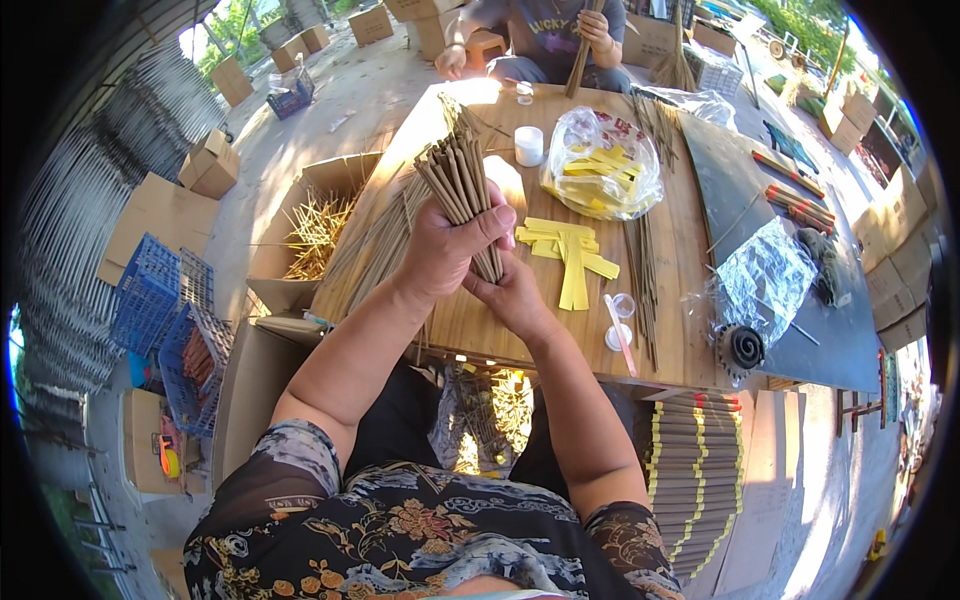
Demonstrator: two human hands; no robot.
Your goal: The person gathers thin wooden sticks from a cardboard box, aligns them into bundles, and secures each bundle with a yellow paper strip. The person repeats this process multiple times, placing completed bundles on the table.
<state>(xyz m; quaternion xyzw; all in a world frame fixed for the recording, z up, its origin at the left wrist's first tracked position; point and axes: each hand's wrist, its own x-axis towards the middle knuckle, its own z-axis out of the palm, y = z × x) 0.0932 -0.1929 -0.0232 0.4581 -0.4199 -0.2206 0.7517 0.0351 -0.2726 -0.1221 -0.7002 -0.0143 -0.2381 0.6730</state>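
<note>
A thick bundle of brown incense sticks is gripped in both hands over the near side of the wooden table. My left hand wraps round its middle, thumb across the front. Lower down, my right hand closes round the near end of the same bundle. The sticks tilt, with their far ends fanned to the upper left. Loose incense sticks lie on the table left of my hands. Yellow paper strips are spread just right of my right hand.
A clear bag of yellow strips and a white jar stand farther back. Across the table, a person holds sticks. A carton of thin sticks stands left; banded bundles are stacked low right.
</note>
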